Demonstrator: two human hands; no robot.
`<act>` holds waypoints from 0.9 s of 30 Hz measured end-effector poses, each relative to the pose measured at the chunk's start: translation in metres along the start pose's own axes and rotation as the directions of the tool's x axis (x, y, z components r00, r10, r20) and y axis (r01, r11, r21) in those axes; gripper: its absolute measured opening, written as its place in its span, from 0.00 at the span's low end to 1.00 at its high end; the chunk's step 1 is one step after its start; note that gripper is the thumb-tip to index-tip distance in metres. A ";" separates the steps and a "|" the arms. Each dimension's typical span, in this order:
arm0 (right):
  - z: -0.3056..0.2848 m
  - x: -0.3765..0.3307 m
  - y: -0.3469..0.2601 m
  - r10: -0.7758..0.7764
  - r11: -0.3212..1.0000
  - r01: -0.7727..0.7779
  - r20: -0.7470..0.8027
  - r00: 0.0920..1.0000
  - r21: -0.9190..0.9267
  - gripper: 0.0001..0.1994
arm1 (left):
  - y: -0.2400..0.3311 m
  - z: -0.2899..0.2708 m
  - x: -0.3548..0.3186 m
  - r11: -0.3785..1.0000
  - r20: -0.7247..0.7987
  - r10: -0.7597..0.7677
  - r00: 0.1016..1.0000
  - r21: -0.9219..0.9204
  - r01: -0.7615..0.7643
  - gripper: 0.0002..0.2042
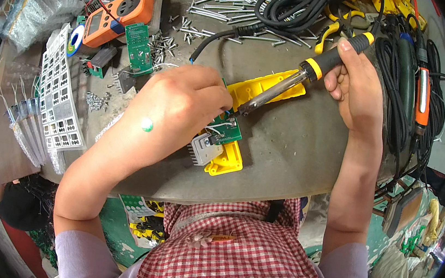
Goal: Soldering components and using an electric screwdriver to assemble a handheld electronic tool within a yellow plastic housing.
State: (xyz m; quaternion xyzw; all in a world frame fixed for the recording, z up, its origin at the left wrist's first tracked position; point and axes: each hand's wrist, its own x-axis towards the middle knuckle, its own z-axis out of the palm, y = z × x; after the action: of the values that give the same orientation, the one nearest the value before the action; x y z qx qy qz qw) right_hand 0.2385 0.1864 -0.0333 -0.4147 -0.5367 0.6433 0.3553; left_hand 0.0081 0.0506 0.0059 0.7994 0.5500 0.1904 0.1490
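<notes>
In my right hand (352, 80) is a soldering iron (324, 61) with a black and yellow handle, its fingers wrapped round the grip. The iron's metal barrel slants down to the left, and its tip is at a green circuit board (229, 131). My left hand (183, 101) is closed over the board's upper left side, with a bit of blue wire at its fingertips. Its fingers hide most of what they pinch. A finned grey heat sink (205, 149) sits at the board's lower edge. Yellow plastic housing parts (228, 161) lie under and beside the board.
An orange meter (118, 16), another green board (138, 47) and a white label sheet (62, 88) lie to the left. Long screws (231, 11) and a coiled black cable (292, 9) are at the back. Yellow-handled pliers (328, 36) lie beyond the iron; an orange-handled tool (423, 96) hangs at right.
</notes>
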 end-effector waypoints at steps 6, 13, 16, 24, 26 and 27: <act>0.000 -0.001 -0.001 -0.018 1.000 0.018 0.007 1.000 -0.012 0.14 | 0.000 0.004 0.000 1.000 -0.046 0.017 0.999 0.014 -0.017 0.06; 0.002 -0.001 -0.002 -0.010 1.000 0.010 -0.002 1.000 0.016 0.13 | -0.002 0.004 -0.001 1.000 -0.039 -0.002 0.999 -0.019 0.001 0.06; 0.004 -0.004 -0.002 0.024 1.000 -0.024 -0.031 0.999 0.006 0.13 | -0.002 0.005 -0.003 0.999 -0.047 0.000 0.999 -0.042 -0.002 0.06; 0.001 -0.003 -0.004 0.012 1.000 -0.011 -0.038 0.999 0.019 0.14 | 0.001 0.005 -0.001 0.998 -0.054 -0.009 0.999 -0.069 0.005 0.06; -0.003 0.001 -0.006 0.013 0.999 -0.010 -0.060 0.998 0.053 0.14 | -0.001 0.005 0.002 0.998 -0.048 0.000 0.999 -0.061 -0.003 0.06; -0.006 0.003 -0.007 0.015 0.996 -0.008 -0.082 0.997 0.087 0.14 | -0.002 0.005 0.003 0.999 -0.043 0.008 0.999 -0.052 -0.010 0.06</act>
State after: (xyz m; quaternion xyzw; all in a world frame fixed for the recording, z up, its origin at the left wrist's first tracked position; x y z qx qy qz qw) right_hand 0.2430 0.1923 -0.0271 -0.4282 -0.4909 0.6503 0.3909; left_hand 0.0098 0.0537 0.0008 0.7935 0.5442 0.2223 0.1572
